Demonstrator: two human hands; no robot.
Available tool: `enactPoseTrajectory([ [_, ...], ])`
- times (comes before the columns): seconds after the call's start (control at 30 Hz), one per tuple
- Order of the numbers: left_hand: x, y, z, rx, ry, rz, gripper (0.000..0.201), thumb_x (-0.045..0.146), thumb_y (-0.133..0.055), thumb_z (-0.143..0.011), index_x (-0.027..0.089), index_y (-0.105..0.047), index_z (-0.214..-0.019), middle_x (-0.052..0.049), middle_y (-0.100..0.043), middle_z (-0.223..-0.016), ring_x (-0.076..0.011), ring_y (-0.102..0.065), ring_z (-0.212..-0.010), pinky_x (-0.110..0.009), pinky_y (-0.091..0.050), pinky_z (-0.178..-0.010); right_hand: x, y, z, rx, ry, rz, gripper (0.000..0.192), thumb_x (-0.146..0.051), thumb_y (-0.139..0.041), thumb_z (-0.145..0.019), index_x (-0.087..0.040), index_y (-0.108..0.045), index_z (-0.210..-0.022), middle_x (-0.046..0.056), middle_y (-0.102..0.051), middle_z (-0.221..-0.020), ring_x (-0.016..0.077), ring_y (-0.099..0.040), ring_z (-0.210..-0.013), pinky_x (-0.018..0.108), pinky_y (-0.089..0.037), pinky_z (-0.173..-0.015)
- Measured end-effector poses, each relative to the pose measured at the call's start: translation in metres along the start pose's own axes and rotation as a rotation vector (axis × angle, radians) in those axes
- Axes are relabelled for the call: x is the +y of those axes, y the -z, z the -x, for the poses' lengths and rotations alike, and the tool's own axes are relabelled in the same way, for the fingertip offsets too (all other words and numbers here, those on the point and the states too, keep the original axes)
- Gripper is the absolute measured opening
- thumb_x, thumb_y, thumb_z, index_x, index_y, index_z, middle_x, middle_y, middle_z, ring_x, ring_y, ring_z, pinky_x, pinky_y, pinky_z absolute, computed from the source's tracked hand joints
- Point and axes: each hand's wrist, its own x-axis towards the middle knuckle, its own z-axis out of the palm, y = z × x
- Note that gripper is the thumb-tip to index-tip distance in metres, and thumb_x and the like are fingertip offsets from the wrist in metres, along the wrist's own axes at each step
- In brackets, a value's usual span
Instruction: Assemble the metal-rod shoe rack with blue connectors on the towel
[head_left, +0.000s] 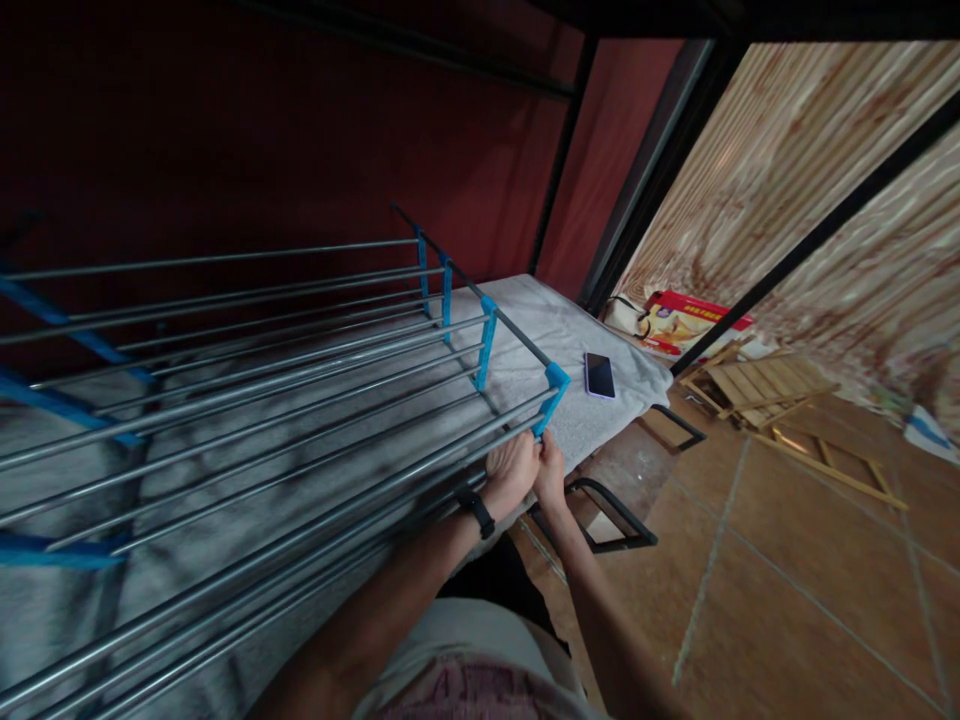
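A drying rack [322, 420] of grey metal rods with blue plastic joints lies across the grey cloth-covered surface. Both my hands are together at its near right corner, just below a blue corner joint [553, 392]. My left hand [513, 467], with a dark watch on the wrist, is closed at the rack's end. Against it, my right hand [550, 466] is closed too, its fingers bunched at the same spot. The fingertips hide exactly which part of the corner they grip.
A phone [599, 376] lies on the grey cloth [525, 310] right of the rack. Black metal frame posts [562, 160] rise behind. On the tiled floor [750, 600] are a wooden folding piece [780, 390] and a red and yellow box [690, 322]. A black metal frame [615, 515] juts out beside my right arm.
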Motion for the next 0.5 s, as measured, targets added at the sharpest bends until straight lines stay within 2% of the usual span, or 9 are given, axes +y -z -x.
enactPoseTrajectory([
  [0.2,-0.017,0.003,-0.005,-0.013,-0.033,0.013,0.033,0.036,-0.041,-0.1,0.02,-0.059,-0.123,-0.012,-0.068,-0.117,-0.0261,-0.063,-0.11,-0.035,-0.047,-0.092,0.0,0.001,-0.001,-0.017,0.002,0.012,0.016,-0.025,-0.044,-0.079,-0.02,-0.058,-0.086,0.001,-0.062,-0.073,0.0182,-0.055,-0.072,0.027,-0.043,-0.068],
  [0.37,-0.02,-0.001,-0.003,0.028,-0.066,0.013,0.031,0.035,-0.042,-0.1,0.02,-0.059,-0.121,-0.012,-0.069,-0.111,-0.0257,-0.064,-0.107,-0.035,-0.047,-0.091,-0.002,0.001,0.003,-0.009,-0.007,0.023,0.017,-0.024,-0.042,-0.079,-0.02,-0.057,-0.086,0.003,-0.064,-0.077,0.0195,-0.056,-0.074,0.029,-0.043,-0.07],
  [0.5,-0.018,-0.001,-0.002,-0.014,-0.071,-0.017,0.031,0.032,-0.039,-0.1,0.018,-0.061,-0.116,-0.013,-0.07,-0.105,-0.026,-0.065,-0.102,-0.035,-0.048,-0.088,-0.002,0.001,0.002,-0.006,-0.014,0.024,0.017,-0.023,-0.042,-0.077,-0.02,-0.057,-0.085,0.002,-0.063,-0.075,0.019,-0.056,-0.073,0.028,-0.043,-0.069],
])
